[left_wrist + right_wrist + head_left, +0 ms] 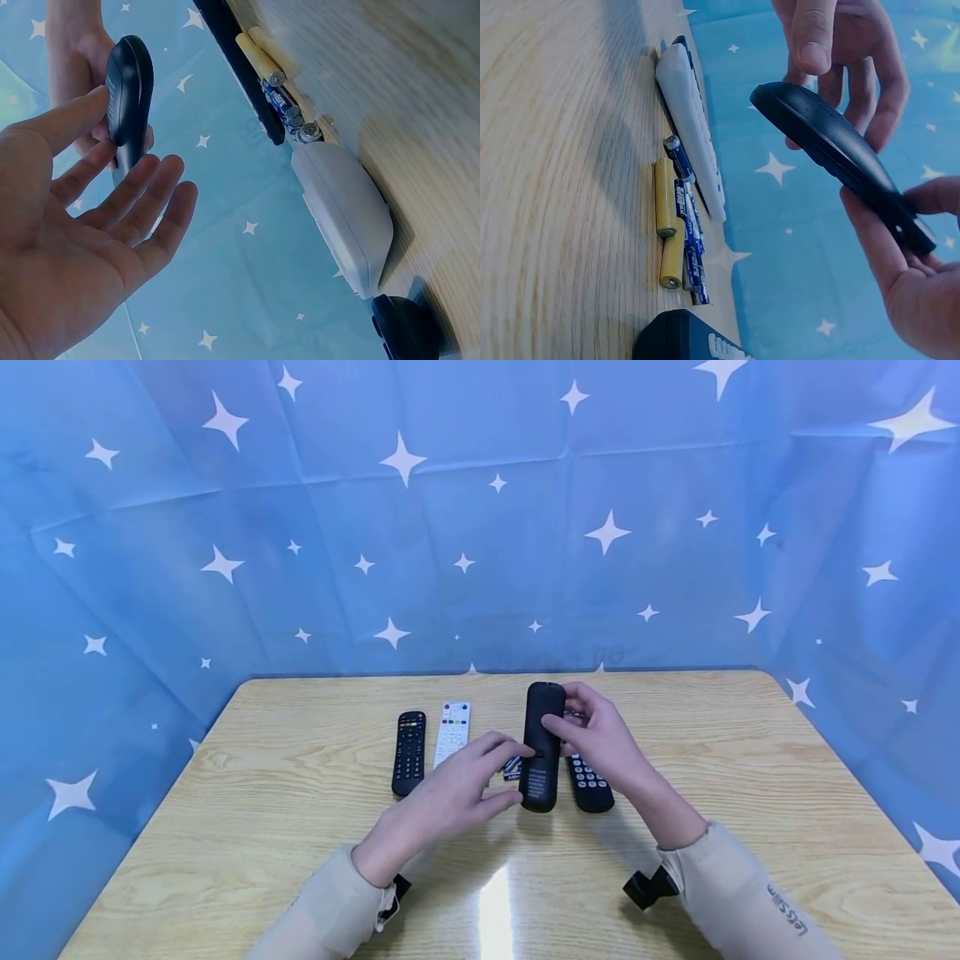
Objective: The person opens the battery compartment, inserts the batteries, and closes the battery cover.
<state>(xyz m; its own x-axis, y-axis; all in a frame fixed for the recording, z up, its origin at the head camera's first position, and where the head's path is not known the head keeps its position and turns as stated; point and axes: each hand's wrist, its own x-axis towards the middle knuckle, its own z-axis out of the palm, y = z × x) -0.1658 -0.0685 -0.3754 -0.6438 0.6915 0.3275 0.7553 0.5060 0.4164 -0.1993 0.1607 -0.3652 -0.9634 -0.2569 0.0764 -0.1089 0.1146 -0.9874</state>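
Observation:
My right hand (600,739) holds up a black remote control (543,747), its back facing me, with the thumb on the back and fingers behind. In the right wrist view, the grip is near one end of that remote. My left hand (468,785) is at the lower left side of the remote, its index fingertip by a small notch on the back. Loosely spread fingers (154,199) of the left hand show in the left wrist view. A small gap separates its thumb from the remote in the right wrist view.
A black remote (409,752) and a white remote (452,731) lie on the wooden table (262,827) to the left. Blue batteries (690,232) and yellow batteries (665,195) lie beside the white one. Another black remote (592,789) lies at the right. Behind hangs a starry blue curtain (480,518).

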